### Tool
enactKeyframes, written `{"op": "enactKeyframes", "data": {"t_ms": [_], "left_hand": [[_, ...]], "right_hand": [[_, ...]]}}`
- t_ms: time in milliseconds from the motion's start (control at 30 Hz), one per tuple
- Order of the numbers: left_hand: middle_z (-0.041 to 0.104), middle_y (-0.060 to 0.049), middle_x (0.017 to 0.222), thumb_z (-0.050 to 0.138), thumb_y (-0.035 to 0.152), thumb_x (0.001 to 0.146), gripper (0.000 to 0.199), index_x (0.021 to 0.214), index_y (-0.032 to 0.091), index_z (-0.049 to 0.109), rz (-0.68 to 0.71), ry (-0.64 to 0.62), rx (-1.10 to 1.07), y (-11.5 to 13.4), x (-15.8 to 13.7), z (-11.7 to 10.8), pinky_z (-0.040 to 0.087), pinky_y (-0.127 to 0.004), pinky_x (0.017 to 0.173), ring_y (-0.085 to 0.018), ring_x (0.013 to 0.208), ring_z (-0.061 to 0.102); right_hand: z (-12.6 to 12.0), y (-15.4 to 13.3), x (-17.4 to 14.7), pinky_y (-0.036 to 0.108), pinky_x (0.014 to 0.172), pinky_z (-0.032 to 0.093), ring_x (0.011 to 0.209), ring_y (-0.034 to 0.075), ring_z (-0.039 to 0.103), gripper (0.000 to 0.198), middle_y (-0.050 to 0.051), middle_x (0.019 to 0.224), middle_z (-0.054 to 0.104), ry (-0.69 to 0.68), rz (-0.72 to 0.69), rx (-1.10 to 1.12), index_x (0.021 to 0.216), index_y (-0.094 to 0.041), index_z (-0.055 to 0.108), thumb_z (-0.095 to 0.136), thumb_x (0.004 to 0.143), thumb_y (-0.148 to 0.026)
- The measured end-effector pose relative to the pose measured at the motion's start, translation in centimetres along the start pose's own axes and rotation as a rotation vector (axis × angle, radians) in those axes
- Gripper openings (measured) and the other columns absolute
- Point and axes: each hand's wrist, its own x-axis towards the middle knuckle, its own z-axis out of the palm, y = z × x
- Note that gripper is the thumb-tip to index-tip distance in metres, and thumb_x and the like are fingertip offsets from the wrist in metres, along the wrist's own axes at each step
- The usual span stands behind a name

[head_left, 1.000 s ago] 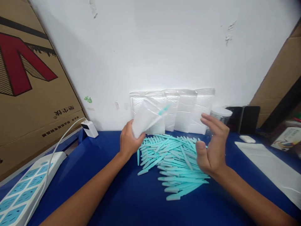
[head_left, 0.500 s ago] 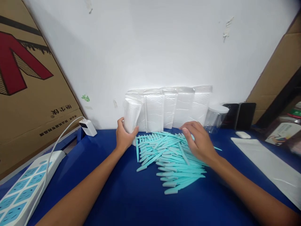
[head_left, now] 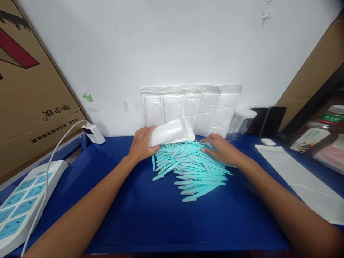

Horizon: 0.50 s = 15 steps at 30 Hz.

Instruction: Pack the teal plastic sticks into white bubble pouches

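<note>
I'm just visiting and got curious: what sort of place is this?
Probably a makeshift work corner: a heap of turquoise pieces lies on a blue tabletop, white pouches stand against the wall, and a power strip sits at left.

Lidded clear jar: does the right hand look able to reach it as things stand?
Probably yes: the jar stands just beyond the right hand, with nothing visibly between them.

The cardboard box (head_left: 32, 100) at left bears upside-down Chinese characters (head_left: 57, 111) with a ® sign (head_left: 45, 119) beside them and, below, a smaller line (head_left: 55, 130) too small to read, while the label (head_left: 310, 139) on the container (head_left: 319, 124) at far right is too blurred to read.
</note>
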Motion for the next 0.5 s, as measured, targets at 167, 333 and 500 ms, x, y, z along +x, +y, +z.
{"op": "enactKeyframes", "data": {"t_ms": [167, 333, 500], "left_hand": [[0.063, -0.014, 0.130, 0.068, 0.041, 0.085, 0.067, 0.144, 0.018, 0.046, -0.125, 0.105, -0.037, -0.6, 0.0, 0.3, 0.046, -0.048, 0.102, -0.035, 0.117, 0.058], [0.063, -0.014, 0.130, 0.068, 0.041, 0.085, 0.067, 0.144, 0.019, 0.046, -0.141, 0.099, -0.039, -0.6, 0.0, 0.2, 0.046, -0.049, 0.103, -0.035, 0.118, 0.059], [0.064, -0.014, 0.130, 0.068, 0.040, 0.084, 0.066, 0.143, 0.020, 0.046, -0.155, 0.119, -0.020, -0.6, 0.0, 0.2, 0.046, -0.049, 0.102, -0.036, 0.119, 0.059]], "right_hand": [[1.1, 0.1, 0.5, 0.047, 0.089, 0.053, 0.105, 0.031, 0.062, 0.025, 0.013, 0.107, 0.071, -0.034, -0.024, -0.018, 0.111, -0.019, 0.073, 0.059, 0.100, -0.037], [0.6, -0.3, 0.6, 0.042, 0.081, 0.052, 0.095, 0.029, 0.064, 0.023, 0.012, 0.097, 0.071, -0.024, -0.036, -0.026, 0.100, -0.021, 0.072, 0.056, 0.101, -0.038], [-0.1, -0.1, 0.6, 0.042, 0.083, 0.053, 0.094, 0.029, 0.066, 0.027, 0.012, 0.097, 0.073, 0.030, -0.049, 0.027, 0.100, -0.021, 0.074, 0.055, 0.102, -0.040]]}}
